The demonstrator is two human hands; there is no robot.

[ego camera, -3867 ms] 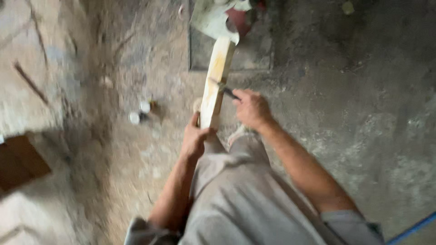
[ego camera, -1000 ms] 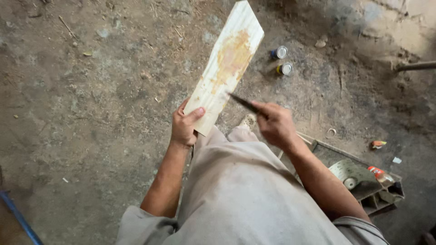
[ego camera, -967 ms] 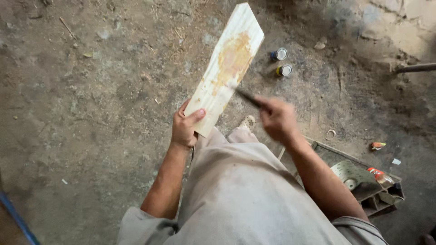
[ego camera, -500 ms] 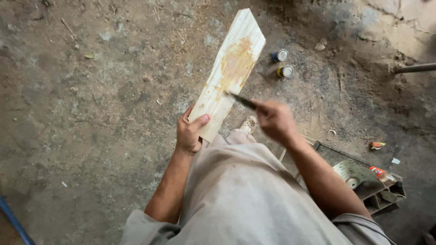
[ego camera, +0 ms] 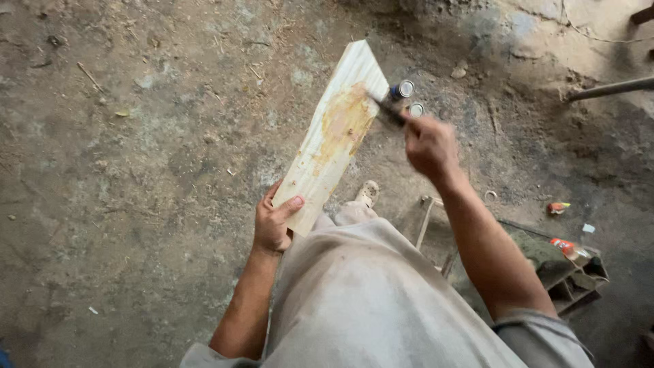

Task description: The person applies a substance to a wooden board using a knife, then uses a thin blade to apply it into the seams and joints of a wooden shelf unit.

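Observation:
My left hand (ego camera: 274,221) grips the near end of a pale wooden board (ego camera: 334,133), which slants up and away to the right. A yellow-brown smear of glue or stain covers the board's middle. My right hand (ego camera: 429,143) is stretched out toward the board's far right edge and holds a small dark-handled brush (ego camera: 385,108), blurred by motion, with its tip at the edge of the smear. Two small round tins (ego camera: 407,97) stand on the ground just past the brush.
Rough dirt and concrete floor lies all around, littered with small debris. A metal frame or crate (ego camera: 565,272) with scraps sits at the right. A metal pipe (ego camera: 610,88) lies at the upper right. My shoe (ego camera: 368,193) shows below the board.
My right hand with the brush has moved from the board's lower part up to its far end. The left hand keeps its hold on the near end.

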